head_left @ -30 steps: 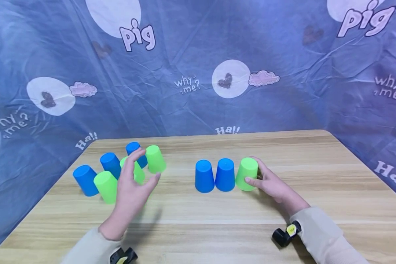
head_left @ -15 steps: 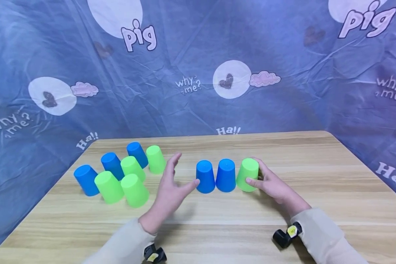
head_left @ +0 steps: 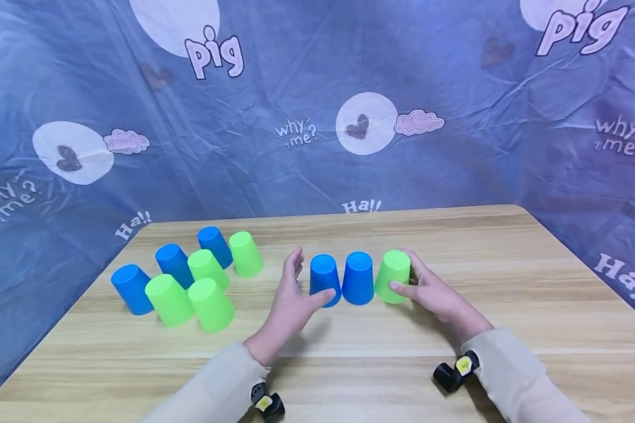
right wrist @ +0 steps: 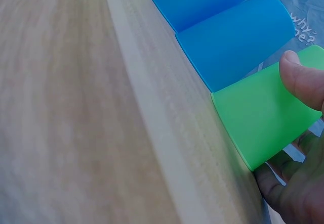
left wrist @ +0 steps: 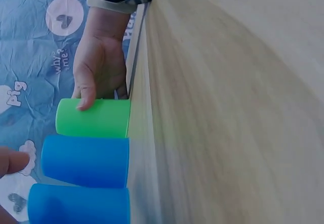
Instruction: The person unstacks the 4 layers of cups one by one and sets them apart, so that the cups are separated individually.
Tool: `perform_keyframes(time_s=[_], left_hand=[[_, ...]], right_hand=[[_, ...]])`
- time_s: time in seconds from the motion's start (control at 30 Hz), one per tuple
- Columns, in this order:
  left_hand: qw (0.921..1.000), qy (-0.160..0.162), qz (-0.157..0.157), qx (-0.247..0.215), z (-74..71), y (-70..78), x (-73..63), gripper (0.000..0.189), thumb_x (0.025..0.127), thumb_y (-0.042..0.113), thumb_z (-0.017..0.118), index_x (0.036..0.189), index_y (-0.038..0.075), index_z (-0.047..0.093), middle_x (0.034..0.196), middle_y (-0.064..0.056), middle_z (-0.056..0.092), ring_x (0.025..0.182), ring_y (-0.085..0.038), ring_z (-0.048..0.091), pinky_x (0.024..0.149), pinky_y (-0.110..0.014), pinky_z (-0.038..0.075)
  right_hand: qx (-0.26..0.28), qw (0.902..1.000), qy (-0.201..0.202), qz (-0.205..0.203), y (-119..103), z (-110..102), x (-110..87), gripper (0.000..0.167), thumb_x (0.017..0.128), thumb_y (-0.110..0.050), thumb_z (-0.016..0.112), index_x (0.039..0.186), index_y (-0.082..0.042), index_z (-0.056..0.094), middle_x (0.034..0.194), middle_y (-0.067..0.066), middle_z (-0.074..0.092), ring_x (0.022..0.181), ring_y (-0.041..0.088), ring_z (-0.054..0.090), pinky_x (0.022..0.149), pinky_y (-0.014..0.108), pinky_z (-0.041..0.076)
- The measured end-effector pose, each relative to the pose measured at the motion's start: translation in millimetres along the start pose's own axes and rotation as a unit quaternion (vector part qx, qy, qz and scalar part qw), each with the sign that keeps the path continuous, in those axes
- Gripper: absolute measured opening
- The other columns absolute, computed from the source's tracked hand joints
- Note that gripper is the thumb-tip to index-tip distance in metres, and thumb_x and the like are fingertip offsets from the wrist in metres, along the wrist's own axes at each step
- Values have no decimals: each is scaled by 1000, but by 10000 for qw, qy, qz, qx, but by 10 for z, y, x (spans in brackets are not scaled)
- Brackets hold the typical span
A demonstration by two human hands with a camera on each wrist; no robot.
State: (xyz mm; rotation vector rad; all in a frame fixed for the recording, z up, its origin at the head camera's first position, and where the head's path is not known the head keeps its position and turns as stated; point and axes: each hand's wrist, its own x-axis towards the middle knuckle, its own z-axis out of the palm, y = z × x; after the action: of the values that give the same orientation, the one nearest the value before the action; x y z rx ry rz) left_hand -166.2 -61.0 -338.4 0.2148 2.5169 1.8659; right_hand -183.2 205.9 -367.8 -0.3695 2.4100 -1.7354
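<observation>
In the head view, two blue cups and a green cup stand upside down in a row at mid-table. My right hand (head_left: 435, 292) grips the green cup (head_left: 393, 277) at the row's right end, thumb on its front and fingers round its far side. Beside it is the middle blue cup (head_left: 358, 278). My left hand (head_left: 291, 302) is spread at the left blue cup (head_left: 324, 273), its thumb in front of that cup and its fingers to the left. The left wrist view shows a left fingertip (left wrist: 15, 161) apart from the blue cups; the rest of that hand is mostly cut off.
At the table's left stands a cluster of upturned cups, blue ones (head_left: 132, 289) at the back left and green ones (head_left: 211, 305) on the right side. Wooden tabletop (head_left: 365, 376) lies in front of the row. A blue printed cloth (head_left: 317, 176) hangs behind the table.
My left hand has moved right, from the cluster to the left blue cup, leaving a front green cup in view. My right hand keeps its grip on the green cup.
</observation>
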Motion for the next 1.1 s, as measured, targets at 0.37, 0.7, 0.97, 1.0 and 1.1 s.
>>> perform_keyframes(time_s=[0.37,0.7,0.97,1.0,1.1], left_hand=[[9967,-191,-620,-485,126,-59,110,87,76,14,75,145,18,21,149,-15,26,137,-36,22,107,-59,22],[9933,-245,-968,-590,193,-100,172,81,79,6,71,144,19,23,147,-15,30,133,-41,28,103,-62,27],[9928,-247,-1077,-467,212,-148,166,69,84,8,67,141,14,28,143,-15,36,131,-42,32,103,-63,26],[9926,-264,-1091,-458,213,-155,166,69,84,9,66,141,14,28,143,-15,36,131,-42,31,103,-63,26],[9927,-325,-1092,-405,217,-178,168,67,85,13,66,141,14,29,143,-15,37,131,-42,31,103,-63,25]], right_hand=[[-16,10000,15,-4,0,4,-1,72,87,-16,61,145,-8,18,137,27,35,131,48,22,103,69,8],[-22,10000,22,-22,0,8,-6,71,88,-16,61,144,-8,18,137,28,35,131,49,22,102,70,8],[-38,10000,1,-65,13,17,-3,71,87,-16,61,144,-7,19,136,27,37,130,48,25,102,69,9],[-41,10000,12,-63,13,16,-5,70,87,-16,61,144,-7,19,136,27,37,130,48,25,102,69,10],[-22,10000,33,-57,17,12,-10,70,88,-16,60,144,-7,19,136,27,37,130,48,25,102,68,10]])
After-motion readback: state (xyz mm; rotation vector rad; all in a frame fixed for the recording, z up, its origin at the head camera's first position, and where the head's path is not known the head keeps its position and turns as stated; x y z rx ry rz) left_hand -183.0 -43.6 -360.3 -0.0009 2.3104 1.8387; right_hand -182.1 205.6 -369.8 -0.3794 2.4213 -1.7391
